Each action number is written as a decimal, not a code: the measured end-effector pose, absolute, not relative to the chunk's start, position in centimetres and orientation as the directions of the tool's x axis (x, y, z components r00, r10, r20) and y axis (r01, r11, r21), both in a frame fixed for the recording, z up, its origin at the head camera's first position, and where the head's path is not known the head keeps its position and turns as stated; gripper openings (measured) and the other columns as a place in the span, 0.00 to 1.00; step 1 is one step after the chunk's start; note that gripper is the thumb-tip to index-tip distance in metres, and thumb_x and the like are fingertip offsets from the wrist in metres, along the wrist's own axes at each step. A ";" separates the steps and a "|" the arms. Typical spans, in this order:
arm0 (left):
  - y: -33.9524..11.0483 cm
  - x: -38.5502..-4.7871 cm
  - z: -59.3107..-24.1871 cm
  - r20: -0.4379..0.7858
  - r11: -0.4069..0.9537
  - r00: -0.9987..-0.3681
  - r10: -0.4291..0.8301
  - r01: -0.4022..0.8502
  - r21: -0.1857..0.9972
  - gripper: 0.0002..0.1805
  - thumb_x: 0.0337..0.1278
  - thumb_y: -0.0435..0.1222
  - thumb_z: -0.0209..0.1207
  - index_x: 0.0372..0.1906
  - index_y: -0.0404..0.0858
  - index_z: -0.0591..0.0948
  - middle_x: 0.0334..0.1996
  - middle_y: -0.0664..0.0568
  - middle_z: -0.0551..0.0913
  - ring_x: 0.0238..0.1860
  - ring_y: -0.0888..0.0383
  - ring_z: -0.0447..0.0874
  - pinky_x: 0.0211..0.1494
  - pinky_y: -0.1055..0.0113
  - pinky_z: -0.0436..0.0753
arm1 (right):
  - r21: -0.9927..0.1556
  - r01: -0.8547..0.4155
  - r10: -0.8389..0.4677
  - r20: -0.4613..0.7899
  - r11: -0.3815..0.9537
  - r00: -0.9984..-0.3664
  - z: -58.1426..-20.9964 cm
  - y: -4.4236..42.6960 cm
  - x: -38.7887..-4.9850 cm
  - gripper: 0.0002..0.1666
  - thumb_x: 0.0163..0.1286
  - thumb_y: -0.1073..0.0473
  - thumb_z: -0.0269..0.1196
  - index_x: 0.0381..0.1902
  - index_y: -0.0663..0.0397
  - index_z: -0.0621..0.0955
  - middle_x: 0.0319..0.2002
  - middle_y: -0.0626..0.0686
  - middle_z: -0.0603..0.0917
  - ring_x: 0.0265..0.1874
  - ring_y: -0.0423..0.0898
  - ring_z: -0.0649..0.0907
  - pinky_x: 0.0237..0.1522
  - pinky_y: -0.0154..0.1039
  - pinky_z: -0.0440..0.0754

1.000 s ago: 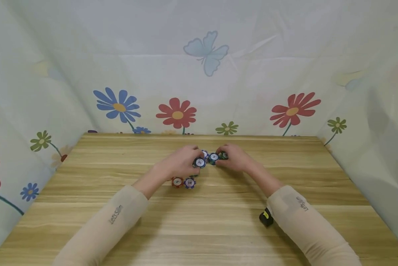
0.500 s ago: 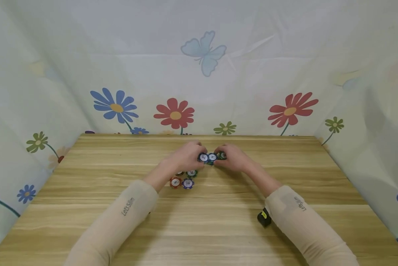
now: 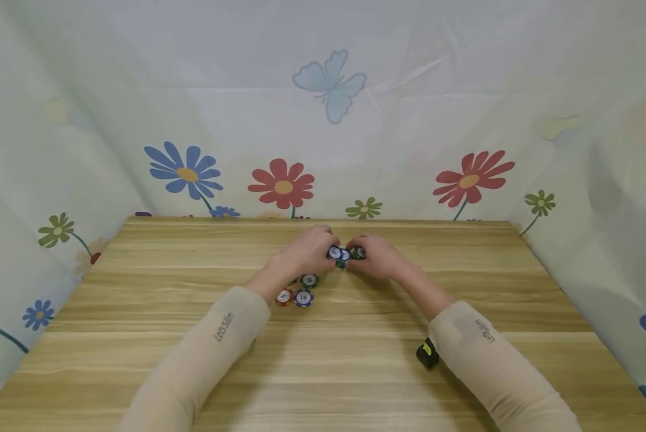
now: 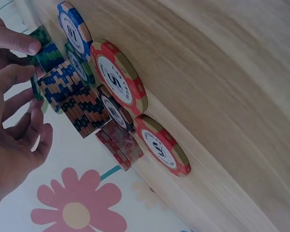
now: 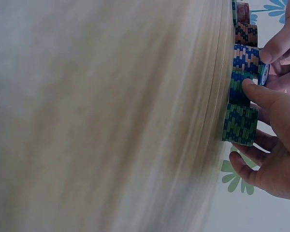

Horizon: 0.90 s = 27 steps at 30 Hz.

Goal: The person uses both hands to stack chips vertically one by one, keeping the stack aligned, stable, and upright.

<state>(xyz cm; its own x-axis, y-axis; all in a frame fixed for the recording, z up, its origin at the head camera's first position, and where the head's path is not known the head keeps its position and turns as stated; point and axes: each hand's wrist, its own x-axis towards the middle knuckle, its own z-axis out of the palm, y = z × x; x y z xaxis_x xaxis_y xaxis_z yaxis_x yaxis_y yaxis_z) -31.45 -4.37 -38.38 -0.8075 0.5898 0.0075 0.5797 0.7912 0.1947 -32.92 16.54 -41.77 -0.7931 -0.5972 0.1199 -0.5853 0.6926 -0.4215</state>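
Observation:
My left hand pinches a dark blue poker chip, held tilted against the top of a blue-and-green chip stack. From the other side my right hand holds that stack between thumb and finger. Beside the right fingers stands a green chip stack. In the left wrist view a blue-and-pink stack, an orange-and-black stack and a red stack continue the row. The left hand hides part of this row in the head view.
Single chips lie nearer me: a purple one, a red one and a green one. Another red chip lies flat at the left. A black-and-yellow tape measure sits by the right sleeve. A flowered cloth hangs behind the table.
The left hand has carried its chip right and away from me, up to the stack at the right hand, uncovering the green chip. The right hand has stayed nearly still.

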 end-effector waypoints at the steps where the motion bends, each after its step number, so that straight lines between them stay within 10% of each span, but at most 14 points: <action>1: -4.3 -31.5 -38.4 0.003 0.795 -0.809 0.588 0.578 0.183 0.19 0.60 0.37 0.69 0.55 0.39 0.85 0.48 0.50 0.79 0.48 0.56 0.75 0.53 0.62 0.77 | -0.420 -0.586 -0.597 0.121 0.693 -0.793 -41.8 16.5 -32.9 0.20 0.68 0.57 0.73 0.52 0.63 0.83 0.49 0.62 0.84 0.49 0.58 0.82 0.53 0.54 0.79; 17: -3.7 -31.7 -38.5 -0.031 0.833 -0.842 0.538 0.527 0.169 0.28 0.66 0.46 0.67 0.66 0.39 0.79 0.61 0.47 0.76 0.65 0.47 0.71 0.68 0.42 0.66 | -0.419 -0.579 -0.590 0.120 0.699 -0.799 -41.5 16.5 -32.6 0.22 0.68 0.56 0.72 0.54 0.64 0.83 0.48 0.62 0.83 0.49 0.58 0.82 0.53 0.54 0.79; 27: -4.1 -31.8 -38.9 -0.044 0.850 -0.859 0.510 0.495 0.179 0.21 0.66 0.49 0.67 0.57 0.42 0.84 0.58 0.49 0.76 0.62 0.49 0.72 0.69 0.40 0.63 | -0.408 -0.588 -0.598 0.118 0.699 -0.793 -41.8 16.4 -32.7 0.22 0.69 0.55 0.72 0.54 0.64 0.83 0.48 0.61 0.84 0.49 0.57 0.83 0.53 0.53 0.79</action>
